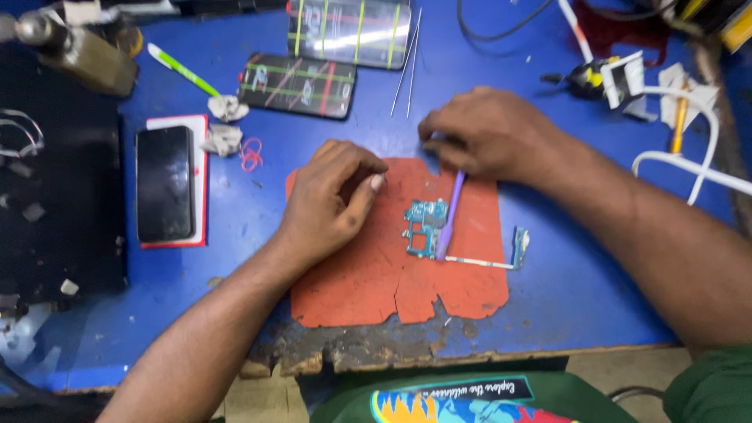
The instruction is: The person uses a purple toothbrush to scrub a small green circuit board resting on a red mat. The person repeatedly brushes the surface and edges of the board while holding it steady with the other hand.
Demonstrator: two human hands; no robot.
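Note:
A small teal circuit board (424, 225) lies on a worn orange mat (368, 274) on the blue table. My right hand (486, 133) grips a purple plastic pry tool (450, 218) whose tip rests along the board's right edge. My left hand (333, 200) rests on the mat just left of the board with its fingers curled; whether it pinches anything is hidden. A thin flex strip with a small teal sub-board (519, 244) runs from below the main board to the right.
A dark phone (164, 184) lies on a red-edged white pad at left. Two phone screens (299, 84) with coloured tape lie at the back, with tweezers (408, 66) beside them. White cables (689, 160) and a yellow tool sit at right. The table's front edge (376, 356) is chipped.

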